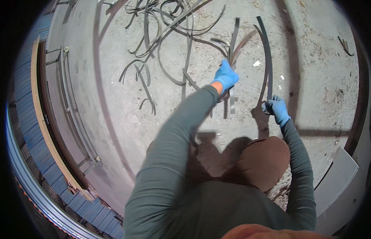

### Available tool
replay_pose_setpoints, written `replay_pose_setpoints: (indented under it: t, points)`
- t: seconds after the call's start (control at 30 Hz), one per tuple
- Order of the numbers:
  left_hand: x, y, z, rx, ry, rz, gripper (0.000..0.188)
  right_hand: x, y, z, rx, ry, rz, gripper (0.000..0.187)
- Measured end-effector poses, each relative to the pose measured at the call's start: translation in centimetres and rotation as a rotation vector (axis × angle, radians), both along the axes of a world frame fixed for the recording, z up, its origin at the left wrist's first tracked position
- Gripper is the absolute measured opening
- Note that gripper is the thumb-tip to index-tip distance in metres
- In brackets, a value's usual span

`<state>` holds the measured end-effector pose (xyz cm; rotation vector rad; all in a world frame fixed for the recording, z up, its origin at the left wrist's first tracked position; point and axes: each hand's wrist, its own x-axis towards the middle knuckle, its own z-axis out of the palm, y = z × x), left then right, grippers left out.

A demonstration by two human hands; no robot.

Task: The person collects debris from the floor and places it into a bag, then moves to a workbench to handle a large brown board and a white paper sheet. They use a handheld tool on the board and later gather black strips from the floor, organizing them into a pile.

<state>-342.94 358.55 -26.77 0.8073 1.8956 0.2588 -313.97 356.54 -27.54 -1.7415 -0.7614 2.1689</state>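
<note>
My left hand (226,75), in a blue glove, is closed around a small bundle of flat, flexible strips (234,35). Their ends fan out above the fist, and some tails hang below it. To the right, my right hand (277,109), gloved in blue too, grips the lower end of one long dark strip (267,55). That strip runs upward in a slight curve. What the strips are made of, I cannot tell. A tangle of loose grey strips (175,28) lies on the floor ahead and to the left.
Small pale scraps (256,63) litter the concrete floor (321,91). On the left are a metal pipe frame (69,95), a wooden edge (41,107) and blue slats (28,79). A pale panel (340,179) is at the lower right. One short strip piece (345,46) lies far right.
</note>
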Motion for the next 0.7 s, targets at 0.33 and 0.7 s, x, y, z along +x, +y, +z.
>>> replay_pose_setpoints:
  t: [0.33,0.7]
  points:
    - [-28.5,-11.8,5.3,0.663,-0.227,0.494,0.046,-11.9,1.5,5.6,0.081,-0.221,0.183,0.005]
    - [-41.8,-25.5,-7.4,0.359,-0.045,0.784,0.049,-38.8,-2.1,-2.2,0.341,-0.591,0.488,0.034]
